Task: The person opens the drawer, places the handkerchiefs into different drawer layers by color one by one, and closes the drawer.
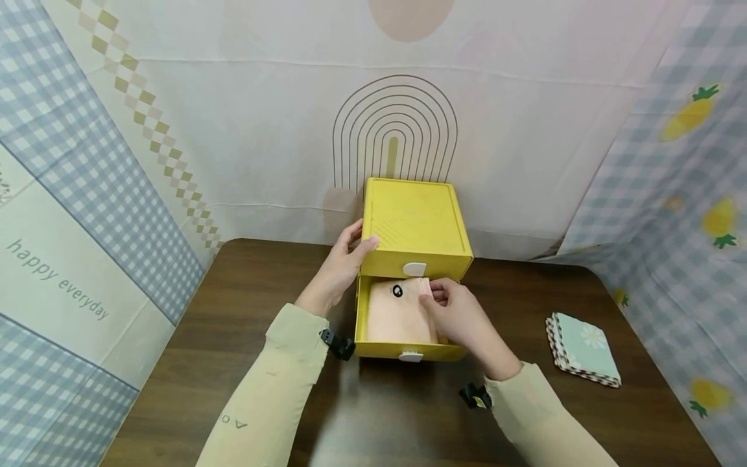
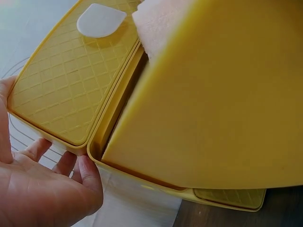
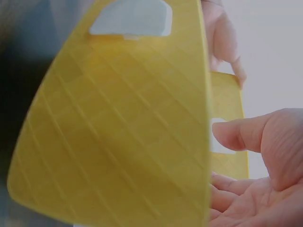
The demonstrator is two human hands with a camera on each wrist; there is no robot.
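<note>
Drawer unit (image 1: 415, 224), yellow and two-tiered, is positioned at the centre rear of the brown table (image 1: 192, 363), just in front of the patterned backdrop. Its upper drawer is closed; its lower drawer (image 1: 408, 350) is pulled out toward the person.

On the left side, the unit's upper left corner is braced by the left hand (image 1: 341, 266), with the thumb laid against the front edge and the fingers relaxed along the side wall. In the left wrist view, the fingers (image 2: 87, 177) are seen extended against the yellow casing, with nothing enclosed.

Inside the open lower drawer, a folded pink cloth (image 1: 399, 314) bearing a small black mark is laid flat. Its right rear corner is pinched between the thumb and fingers of the right hand (image 1: 458, 318), which is placed over the drawer's right half. In the right wrist view, the white pull tab (image 3: 130, 19) of the drawer front is visible.

At the right of the table, well apart from the unit, a stack of folded cloths (image 1: 583, 350) is placed, topped by a pale green one with a daisy print.
</note>
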